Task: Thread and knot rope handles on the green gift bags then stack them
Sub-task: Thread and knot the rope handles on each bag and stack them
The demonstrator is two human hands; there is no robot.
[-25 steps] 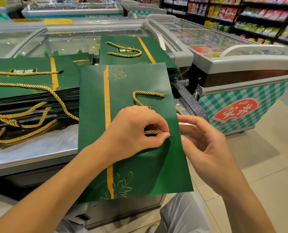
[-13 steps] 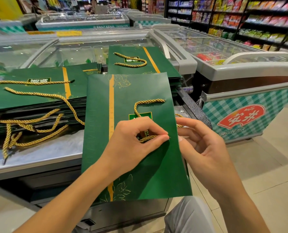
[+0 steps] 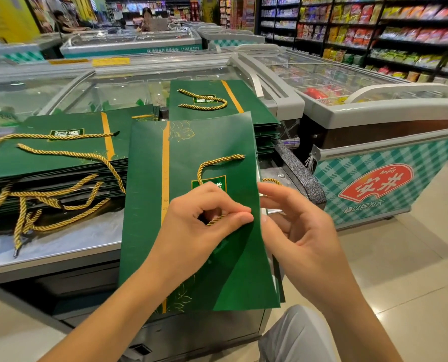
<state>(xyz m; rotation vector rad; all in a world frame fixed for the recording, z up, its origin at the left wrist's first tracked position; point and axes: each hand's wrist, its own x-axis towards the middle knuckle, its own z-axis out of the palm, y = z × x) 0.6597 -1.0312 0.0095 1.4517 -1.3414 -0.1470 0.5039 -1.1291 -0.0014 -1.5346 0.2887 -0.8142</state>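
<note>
**Rope pinched at the bag's edge**

A green bag (image 3: 144, 205) is laid flat over the front edge of the bench (image 3: 61, 246), with its lower end overhanging. A gold rope (image 3: 219, 160) is looped on its face. One end is pinched between thumb and forefinger of the left grip (image 3: 199, 226), near the bag's right edge. The right grip (image 3: 304, 231) is held half-curled just beside that edge; whether anything is held cannot be told. A left stack (image 3: 61, 158) and a far stack (image 3: 254, 111) are seen beyond.

Glass-topped chest freezers (image 3: 374, 111) stand on a pale tiled floor (image 3: 413, 270), with stocked shelves (image 3: 387, 30) along the right.
</note>
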